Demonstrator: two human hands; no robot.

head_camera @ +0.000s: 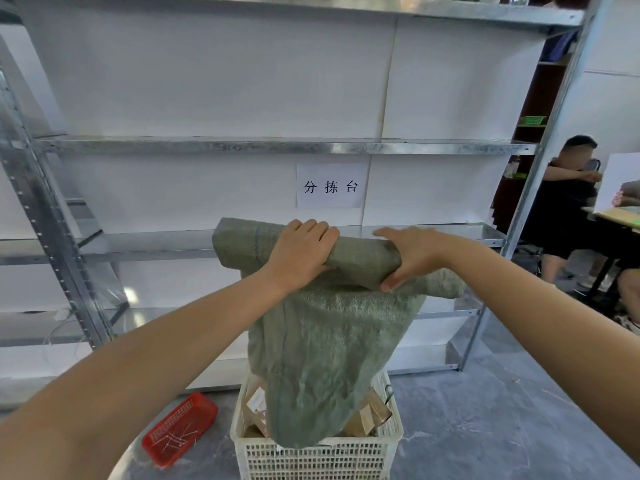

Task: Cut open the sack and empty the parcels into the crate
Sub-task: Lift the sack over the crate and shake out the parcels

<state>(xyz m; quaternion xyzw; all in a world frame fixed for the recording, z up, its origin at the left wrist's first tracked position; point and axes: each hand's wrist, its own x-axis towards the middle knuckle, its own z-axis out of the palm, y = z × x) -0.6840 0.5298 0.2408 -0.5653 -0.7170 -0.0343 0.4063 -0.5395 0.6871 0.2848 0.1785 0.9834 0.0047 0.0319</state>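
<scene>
- Head view: grey metal shelving rack (pixel 277 147) fills the background, white panels behind it, several shelf levels.
- Green woven sack (pixel 329 358) held up in front of the rack, centre frame. The top end is rolled into a thick bundle and the rest hangs straight down, with the lower end dropping inside the crate. No print readable on the sack, only a faint blue stitched line near the left end of the roll.
- White perforated plastic crate (pixel 311 459) on the grey floor (pixel 502 427), directly under the sack.
- Person in dark clothes (pixel 568 216) at far right beside a desk (pixel 620 216), well apart from the work.
- Left hand (pixel 301 251) clenched over the rolled top of the sack, fingers curled over the far side, left of the roll's middle.
- Right hand (pixel 412 254) grasping the right end of the same roll, fingers over the top, thumb pressed underneath.
- Red mesh basket (pixel 180 427) on the floor just left of the crate, with thin pale strips inside; cannot tell what they are.
- White paper sign (pixel 330 186) on the back panel above the hands, black characters reading "分拣台".
- Brown cardboard parcels (pixel 367 415) in the crate, partly covered by the sack's lower end. One on the left carries a white label, too small to read.
</scene>
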